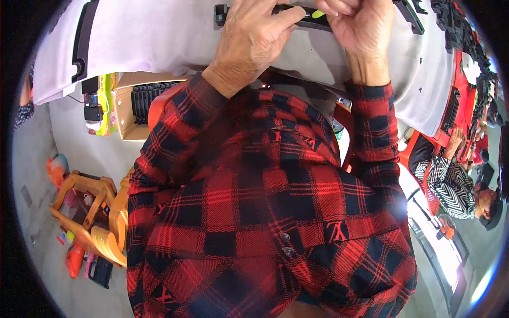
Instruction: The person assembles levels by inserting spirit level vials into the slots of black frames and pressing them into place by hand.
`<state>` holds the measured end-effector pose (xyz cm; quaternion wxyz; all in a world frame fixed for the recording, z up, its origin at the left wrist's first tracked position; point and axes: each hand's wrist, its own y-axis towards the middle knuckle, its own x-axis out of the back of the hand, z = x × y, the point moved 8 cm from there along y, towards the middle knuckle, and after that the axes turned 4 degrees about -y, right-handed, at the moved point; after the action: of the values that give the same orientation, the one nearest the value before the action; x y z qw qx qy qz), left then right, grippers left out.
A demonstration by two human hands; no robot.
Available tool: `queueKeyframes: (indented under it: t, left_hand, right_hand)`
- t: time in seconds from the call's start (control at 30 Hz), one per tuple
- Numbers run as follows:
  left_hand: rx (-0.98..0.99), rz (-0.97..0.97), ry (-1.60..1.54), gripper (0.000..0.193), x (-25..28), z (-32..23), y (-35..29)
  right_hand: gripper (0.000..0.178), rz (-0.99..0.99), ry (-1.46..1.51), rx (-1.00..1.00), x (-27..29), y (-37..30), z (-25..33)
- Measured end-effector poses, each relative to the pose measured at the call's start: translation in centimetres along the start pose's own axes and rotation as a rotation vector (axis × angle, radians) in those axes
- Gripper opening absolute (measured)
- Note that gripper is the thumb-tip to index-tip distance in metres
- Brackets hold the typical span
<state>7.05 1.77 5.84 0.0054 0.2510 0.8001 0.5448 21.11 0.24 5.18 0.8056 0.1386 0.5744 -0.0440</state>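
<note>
At the top edge, my left hand [254,40] is closed around a long black plastic part [220,15]. The part lies crosswise over the pale table cover, and the hand hides its middle; the thumb stretches right along it. My right hand [366,29] is at the part's right side, fingers curled in. A small yellow-green piece [318,14] pokes out from those fingers toward my left thumb; its kind cannot be made out. Similar long black parts lie on the table, one at the left [82,42] and one at the right [408,16].
Under the table at left stands a cardboard box [126,114] of stacked black parts. Beside it on the floor are a wooden chair [90,206] and toys. Another person [450,180] sits at right by a red-edged table with many black parts [450,21].
</note>
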Motion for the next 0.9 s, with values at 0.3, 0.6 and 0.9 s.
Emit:
queueKeyframes:
  t: [0.3,0.6,0.9]
  left_hand:
    - [0.247,0.332,0.197,0.027,-0.8,0.6,0.6]
    - [0.175,0.345,0.255,0.022,-1.1,0.2,0.6]
    - [0.059,-0.010,-0.071,0.026,-0.5,1.2,-1.0]
  right_hand:
    - [0.062,-0.282,-0.792,0.171,-0.3,0.1,0.9]
    - [0.061,-0.228,-0.868,0.215,-0.4,0.2,0.4]
    - [0.058,-0.229,-1.290,0.307,-1.7,0.2,-0.3]
